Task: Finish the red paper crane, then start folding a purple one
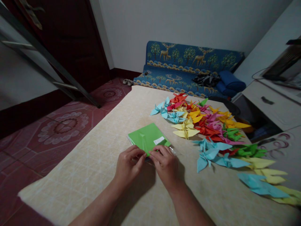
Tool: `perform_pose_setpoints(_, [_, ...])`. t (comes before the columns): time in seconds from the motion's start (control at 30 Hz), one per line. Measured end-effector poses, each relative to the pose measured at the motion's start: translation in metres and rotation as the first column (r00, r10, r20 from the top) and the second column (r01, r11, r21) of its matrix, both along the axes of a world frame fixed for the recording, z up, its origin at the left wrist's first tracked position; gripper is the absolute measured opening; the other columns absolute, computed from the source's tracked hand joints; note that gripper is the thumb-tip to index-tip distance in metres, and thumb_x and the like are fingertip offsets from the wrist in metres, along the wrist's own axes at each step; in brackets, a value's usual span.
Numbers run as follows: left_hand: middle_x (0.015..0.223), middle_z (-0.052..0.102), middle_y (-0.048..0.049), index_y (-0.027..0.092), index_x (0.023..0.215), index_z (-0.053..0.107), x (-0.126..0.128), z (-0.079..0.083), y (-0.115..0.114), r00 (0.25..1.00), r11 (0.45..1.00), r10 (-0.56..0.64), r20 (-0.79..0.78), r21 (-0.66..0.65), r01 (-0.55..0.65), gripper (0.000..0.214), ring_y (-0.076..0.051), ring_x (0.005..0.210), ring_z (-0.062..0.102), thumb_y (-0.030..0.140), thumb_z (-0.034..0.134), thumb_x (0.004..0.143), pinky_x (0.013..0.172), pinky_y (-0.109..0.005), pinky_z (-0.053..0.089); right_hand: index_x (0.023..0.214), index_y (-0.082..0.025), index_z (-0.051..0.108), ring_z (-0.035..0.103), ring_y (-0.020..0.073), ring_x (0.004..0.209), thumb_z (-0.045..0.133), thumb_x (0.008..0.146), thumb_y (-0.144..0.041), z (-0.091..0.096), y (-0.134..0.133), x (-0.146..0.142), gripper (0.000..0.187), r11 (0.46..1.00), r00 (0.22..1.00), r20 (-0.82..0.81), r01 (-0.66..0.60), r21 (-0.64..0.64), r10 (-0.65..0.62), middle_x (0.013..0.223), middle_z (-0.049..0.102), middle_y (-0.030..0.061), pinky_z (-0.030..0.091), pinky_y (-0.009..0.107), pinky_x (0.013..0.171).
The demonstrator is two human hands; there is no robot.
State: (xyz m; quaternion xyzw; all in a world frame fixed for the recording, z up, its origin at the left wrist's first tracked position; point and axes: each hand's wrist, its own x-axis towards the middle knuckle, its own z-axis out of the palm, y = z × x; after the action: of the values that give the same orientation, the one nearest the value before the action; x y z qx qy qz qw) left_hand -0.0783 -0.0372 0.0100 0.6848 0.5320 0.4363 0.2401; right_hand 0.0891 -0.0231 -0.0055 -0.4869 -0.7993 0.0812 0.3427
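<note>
A square pack of green paper (pixel 147 137) in a clear plastic sleeve with a white label lies at the middle of the table. My left hand (pixel 130 163) closes its thumb and fingers at the pack's near corner. Right beside it, my right hand (pixel 166 164) pinches the same corner, the two sets of fingertips nearly touching. The fingers hide most of that corner. To the right spread many folded paper cranes, among them a light blue crane (pixel 209 153), a pale yellow crane (pixel 185 129) and a red crane (pixel 178 98).
A cream patterned cloth (pixel 94 163) covers the table. Behind it stands a blue sofa (pixel 169 73) with deer and trees. A metal ladder (pixel 50 67) leans at the left by a dark door (pixel 68 37). White drawers (pixel 275 103) stand at the right.
</note>
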Motion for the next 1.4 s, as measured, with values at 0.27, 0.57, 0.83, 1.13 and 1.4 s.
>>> perform_pose_setpoints(0.27, [0.072,0.062,-0.0042,0.015,0.075,0.07,-0.001,-0.001,0.0,1.0,1.0,-0.018,0.009,-0.021,0.018,0.017,-0.014,0.064,0.061,0.022,0.059,0.086,0.055,-0.022,0.049,0.096,-0.024,0.072,0.065,0.017,0.081,0.048,0.092,-0.01,-0.002,-0.003,-0.005,0.028,0.988,0.993,-0.065,-0.103,-0.112,0.096,0.096,0.068,0.006,0.047,0.025,0.07])
perform_pose_setpoints(0.57, [0.072,0.063,-0.0059,0.015,0.076,0.072,-0.002,-0.003,0.0,0.999,0.998,-0.048,-0.023,-0.036,0.047,0.019,-0.016,0.066,0.061,0.022,0.057,0.086,0.057,-0.024,0.048,0.08,-0.027,0.073,0.064,0.0158,0.074,0.051,0.076,-0.005,-0.002,-0.002,-0.008,0.032,0.976,0.973,-0.223,-0.107,-0.189,0.064,0.085,0.069,0.0016,0.05,0.023,0.067])
perform_pose_setpoints(0.83, [0.068,0.06,-0.0047,0.014,0.072,0.071,0.001,-0.001,-0.001,0.998,0.997,-0.055,-0.042,-0.048,0.053,0.018,-0.015,0.062,0.058,0.019,0.058,0.084,0.054,-0.023,0.044,0.069,-0.027,0.072,0.063,0.015,0.068,0.054,0.074,-0.008,-0.006,0.004,-0.008,0.026,0.964,0.928,-0.373,-0.084,-0.251,-0.016,0.077,0.069,-0.0003,0.05,0.022,0.06])
perform_pose_setpoints(1.13, [0.07,0.061,-0.0049,0.015,0.075,0.071,-0.002,-0.001,-0.001,0.999,0.997,-0.053,-0.012,-0.052,0.052,0.019,-0.015,0.064,0.059,0.023,0.058,0.087,0.056,-0.023,0.045,0.08,-0.031,0.076,0.062,0.0125,0.068,0.068,0.071,-0.013,-0.006,0.004,0.003,0.022,0.921,0.895,-0.443,-0.216,-0.325,0.054,0.095,0.069,-0.0017,0.048,0.021,0.057])
perform_pose_setpoints(1.4, [0.069,0.061,-0.0047,0.014,0.074,0.071,-0.002,-0.002,0.001,0.998,0.998,-0.052,-0.027,-0.033,0.051,0.018,-0.014,0.064,0.059,0.021,0.059,0.086,0.056,-0.023,0.044,0.083,-0.028,0.074,0.065,0.0138,0.077,0.062,0.082,-0.012,0.0,0.003,0.003,0.02,0.955,0.961,-0.242,-0.191,-0.226,0.135,0.093,0.068,0.0,0.048,0.022,0.067])
